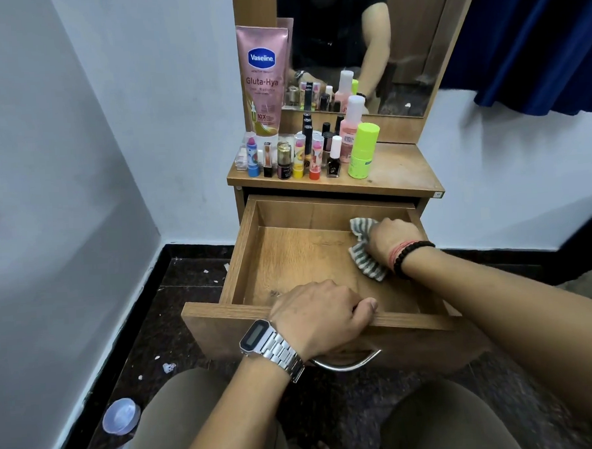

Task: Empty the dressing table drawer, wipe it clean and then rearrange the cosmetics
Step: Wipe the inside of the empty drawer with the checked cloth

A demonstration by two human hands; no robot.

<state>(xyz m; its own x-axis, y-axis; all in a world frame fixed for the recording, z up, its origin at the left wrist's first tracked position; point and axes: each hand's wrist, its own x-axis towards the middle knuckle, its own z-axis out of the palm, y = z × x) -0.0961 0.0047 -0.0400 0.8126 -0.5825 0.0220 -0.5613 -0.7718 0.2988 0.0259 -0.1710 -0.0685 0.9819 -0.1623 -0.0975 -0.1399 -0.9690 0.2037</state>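
1. Drawer (241, 261) pulled fully out below the counter (401, 170); its wooden floor bare apart from the cloth.
2. Right hand (394, 238) inside the drawer at the back right corner, fingers curled down onto a striped cloth (364, 251), pressing it to the drawer floor against the right wall. Cloth bunches out from under the hand toward the back and toward the front.
3. Right wrist carries a black bead bracelet (411, 257) and a red thread.
4. Left hand (321, 314) clamped over the drawer's front edge, near its middle, fingers hooked inside the rim, thumb lying along the top. Metal watch (270, 346) on that wrist.
5. Curved metal handle (346, 362) on the drawer front, partly hidden below the left hand.
6. Cosmetics stand on the counter, crowded along its left and middle: a tall pink Vaseline tube (264, 78) upright at the back left corner, a row of lipsticks (298, 157) and small bottles along the front edge, a pink bottle (351, 128) with white cap behind, a lime-green stick (364, 152) at the row's right end.
7. Right part of the counter holds no cosmetics.
8. Mirror (398, 47) rises from the counter's back edge.
9. Floor dark stone; a clear plastic lid (121, 415) lies at lower left.
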